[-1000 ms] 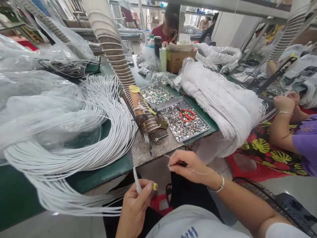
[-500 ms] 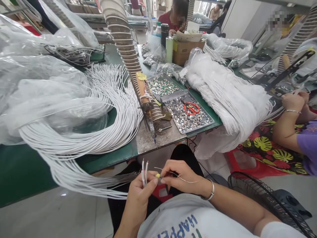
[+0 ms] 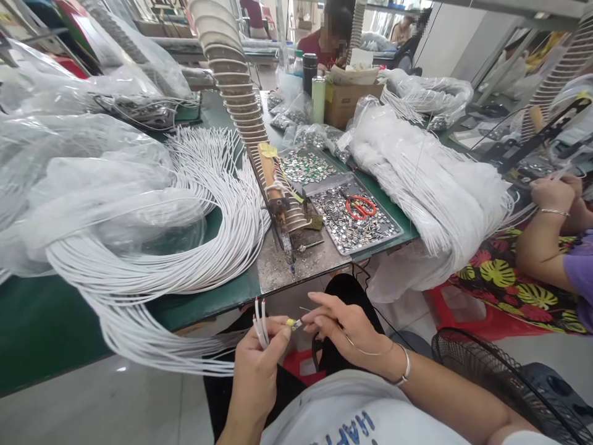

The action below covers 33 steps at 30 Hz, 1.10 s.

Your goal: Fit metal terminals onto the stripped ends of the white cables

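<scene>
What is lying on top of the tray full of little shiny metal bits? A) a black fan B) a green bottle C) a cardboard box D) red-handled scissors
D: red-handled scissors lie on the small metal pieces in the tray, while the green bottle and the cardboard box stand farther back on the table, and the fan sits down on the floor.

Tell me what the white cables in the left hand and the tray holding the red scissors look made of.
White cables: likely matte plastic-sheathed wire; they bend, and the ends look stripped. Tray: apparently bare metal, grey with a thin shiny rim. Left hand grips the cables.
</scene>
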### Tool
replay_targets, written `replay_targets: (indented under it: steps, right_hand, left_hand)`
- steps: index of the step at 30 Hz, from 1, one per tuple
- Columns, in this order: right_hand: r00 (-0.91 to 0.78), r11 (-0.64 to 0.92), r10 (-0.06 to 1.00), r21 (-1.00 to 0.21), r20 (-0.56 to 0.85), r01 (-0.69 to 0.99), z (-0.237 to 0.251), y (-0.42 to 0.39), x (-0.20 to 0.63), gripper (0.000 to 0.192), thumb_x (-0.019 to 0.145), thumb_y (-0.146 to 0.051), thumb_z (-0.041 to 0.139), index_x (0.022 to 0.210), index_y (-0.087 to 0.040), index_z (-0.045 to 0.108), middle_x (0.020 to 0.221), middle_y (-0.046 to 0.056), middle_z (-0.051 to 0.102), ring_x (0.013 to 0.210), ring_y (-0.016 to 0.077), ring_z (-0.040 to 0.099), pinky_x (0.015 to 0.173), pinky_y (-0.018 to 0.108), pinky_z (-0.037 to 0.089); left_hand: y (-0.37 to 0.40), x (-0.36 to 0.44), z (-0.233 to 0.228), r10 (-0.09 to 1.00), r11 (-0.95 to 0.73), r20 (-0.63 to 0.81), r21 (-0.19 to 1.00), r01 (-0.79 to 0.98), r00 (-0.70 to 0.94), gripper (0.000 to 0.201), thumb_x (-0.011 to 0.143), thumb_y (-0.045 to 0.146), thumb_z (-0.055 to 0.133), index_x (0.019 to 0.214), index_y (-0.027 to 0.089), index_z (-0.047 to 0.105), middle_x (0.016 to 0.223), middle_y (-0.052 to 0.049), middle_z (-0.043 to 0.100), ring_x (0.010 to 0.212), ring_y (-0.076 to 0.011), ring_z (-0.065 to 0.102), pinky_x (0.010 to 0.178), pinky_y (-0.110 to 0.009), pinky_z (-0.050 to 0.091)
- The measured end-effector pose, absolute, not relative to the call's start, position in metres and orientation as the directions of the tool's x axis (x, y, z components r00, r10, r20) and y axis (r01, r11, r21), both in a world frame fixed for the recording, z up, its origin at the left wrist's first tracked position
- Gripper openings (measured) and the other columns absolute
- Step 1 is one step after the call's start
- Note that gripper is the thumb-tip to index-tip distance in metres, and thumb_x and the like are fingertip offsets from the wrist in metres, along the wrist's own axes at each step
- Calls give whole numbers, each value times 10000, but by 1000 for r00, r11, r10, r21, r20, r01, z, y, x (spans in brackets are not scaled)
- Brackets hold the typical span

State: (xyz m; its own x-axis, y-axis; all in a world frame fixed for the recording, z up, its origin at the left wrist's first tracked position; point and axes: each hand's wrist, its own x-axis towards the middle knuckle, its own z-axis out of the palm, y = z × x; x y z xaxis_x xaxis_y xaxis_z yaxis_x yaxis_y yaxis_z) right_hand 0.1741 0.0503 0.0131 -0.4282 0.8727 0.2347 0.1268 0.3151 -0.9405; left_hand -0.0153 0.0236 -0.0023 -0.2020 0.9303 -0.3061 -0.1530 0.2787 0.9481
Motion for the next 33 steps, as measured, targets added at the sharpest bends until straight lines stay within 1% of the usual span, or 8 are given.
replay_targets:
  steps: [2, 4, 7, 10, 13, 17, 22, 33]
  right_hand:
    - [-396, 374, 872, -914, 288, 159, 14, 53, 173, 213, 973, -192, 482, 1174, -204, 552, 911, 42, 722, 753, 117, 705, 664, 203, 557]
    - [-351, 479, 853, -847, 386, 232, 17, 57, 170, 78, 944, -185, 538, 983, -191, 606, 835, 43, 703, 747, 125, 689, 670, 207, 552]
    - [-279, 584, 809, -761, 517, 282, 24, 65, 165, 59, 918, -157, 549, 873, -178, 581, 994, 113, 679, 910, 158, 678, 765, 254, 564]
    - [-253, 630, 776, -728, 577, 272, 28, 71, 160, 89, 901, -119, 524, 843, -185, 536, 1067, 137, 665, 967, 161, 664, 802, 276, 564]
    - [-231, 640, 768, -714, 597, 284, 30, 76, 156, 116, 890, -105, 524, 812, -189, 516, 1035, 130, 683, 974, 166, 663, 800, 277, 558]
    - [-187, 624, 780, -724, 597, 293, 30, 80, 153, 125, 889, -102, 523, 799, -189, 517, 996, 119, 681, 983, 165, 660, 814, 281, 552]
    - [-154, 647, 756, -693, 636, 316, 30, 87, 149, 126, 876, -89, 527, 791, -182, 517, 939, 109, 674, 962, 166, 655, 799, 284, 555]
    - [-140, 660, 743, -682, 654, 315, 35, 96, 144, 119, 871, -96, 535, 791, -183, 521, 920, 108, 671, 943, 167, 652, 789, 292, 564]
  left_hand:
    - [32, -15, 0, 933, 253, -284, 954, -163, -219, 206, 730, 333, 743, 649, 172, 644, 921, -45, 664, 873, -192, 582, 783, -278, 446]
    - [41, -12, 3, 935, 223, -260, 960, -171, -241, 202, 721, 321, 750, 642, 170, 643, 908, -45, 663, 880, -195, 584, 796, -284, 448]
    - [53, -8, 8, 942, 187, -225, 968, -167, -247, 180, 719, 298, 756, 655, 170, 647, 900, -44, 666, 875, -194, 588, 806, -293, 448]
    - [61, -5, 12, 954, 145, -180, 977, -155, -241, 145, 738, 273, 743, 679, 174, 655, 902, -42, 674, 885, -196, 595, 826, -301, 449]
    - [68, -1, 14, 952, 116, -160, 978, -175, -263, 136, 737, 261, 745, 677, 182, 651, 894, -28, 682, 912, -192, 597, 832, -289, 448]
    - [76, 3, 17, 936, 126, -186, 969, -210, -297, 141, 713, 260, 763, 679, 175, 656, 898, -26, 688, 855, -178, 607, 809, -287, 451]
    - [84, 8, 18, 913, 107, -195, 962, -252, -358, 151, 673, 256, 782, 661, 174, 656, 874, -28, 682, 842, -185, 618, 798, -300, 464]
    - [90, 8, 25, 906, 76, -169, 967, -245, -387, 167, 668, 266, 793, 654, 169, 657, 874, -30, 692, 865, -189, 635, 820, -303, 458]
